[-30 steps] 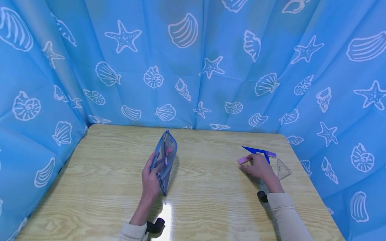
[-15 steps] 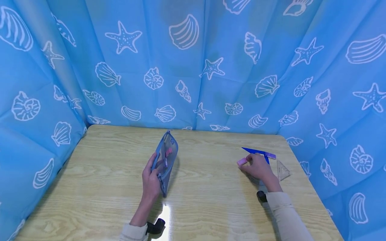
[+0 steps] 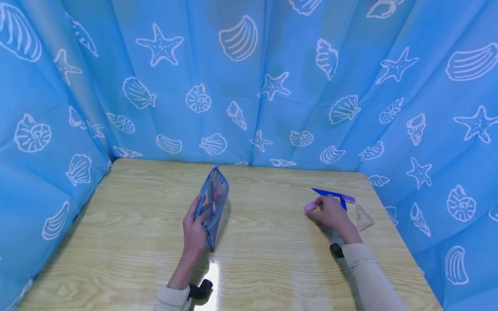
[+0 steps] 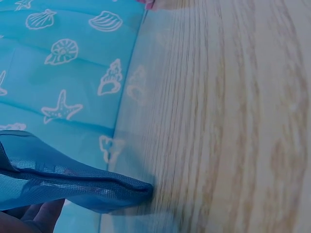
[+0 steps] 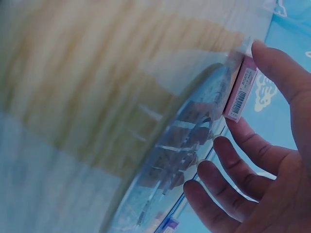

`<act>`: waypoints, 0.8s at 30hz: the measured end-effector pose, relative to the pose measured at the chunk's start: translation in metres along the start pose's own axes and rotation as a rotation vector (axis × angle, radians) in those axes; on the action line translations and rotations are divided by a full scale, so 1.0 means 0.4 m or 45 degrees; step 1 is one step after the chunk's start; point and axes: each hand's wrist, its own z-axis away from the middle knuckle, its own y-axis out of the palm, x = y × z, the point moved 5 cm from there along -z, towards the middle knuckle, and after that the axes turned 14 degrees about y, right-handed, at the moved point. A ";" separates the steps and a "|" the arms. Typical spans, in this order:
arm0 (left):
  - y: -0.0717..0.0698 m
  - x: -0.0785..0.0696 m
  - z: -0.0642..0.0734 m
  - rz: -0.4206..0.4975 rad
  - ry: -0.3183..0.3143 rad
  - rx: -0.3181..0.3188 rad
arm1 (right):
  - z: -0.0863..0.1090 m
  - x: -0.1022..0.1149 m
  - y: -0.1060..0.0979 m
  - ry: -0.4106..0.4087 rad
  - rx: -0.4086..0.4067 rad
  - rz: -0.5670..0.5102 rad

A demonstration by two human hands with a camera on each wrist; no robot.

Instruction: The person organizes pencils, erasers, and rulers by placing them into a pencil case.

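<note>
My left hand [image 3: 194,231] grips a blue mesh zip pouch [image 3: 219,207] by its near left side, fingers behind and thumb in front. The pouch stands tilted with its mouth unzipped; a pink item [image 3: 217,194] and a dark pen-like stick show inside. In the left wrist view the pouch's mesh corner [image 4: 131,189] sits close to the table. At the right, my right hand [image 3: 333,214] pinches a pink eraser [image 3: 310,206] between thumb and index finger. Its barcode label [image 5: 239,102] faces the right wrist camera. The other fingers curve over a clear curved protractor [image 5: 170,160].
Just beyond my right hand lies a blue set square [image 3: 324,191], with a purple eraser [image 3: 349,199] at its right end. A clear set square [image 3: 363,218] lies further right. Bare wood table [image 3: 264,242] stretches between the hands; a blue shell-patterned curtain [image 3: 249,86] surrounds it.
My right hand has shifted very slightly left with the pink eraser in its pinch. My left hand and the pouch have stayed nearly still.
</note>
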 end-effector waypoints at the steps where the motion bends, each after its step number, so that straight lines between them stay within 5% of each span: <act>1: 0.001 -0.001 -0.001 0.000 -0.001 0.002 | -0.002 -0.001 0.001 -0.002 -0.002 0.001; 24: 0.000 -0.009 0.003 0.024 -0.009 -0.003 | 0.002 0.003 -0.001 -0.033 0.092 -0.124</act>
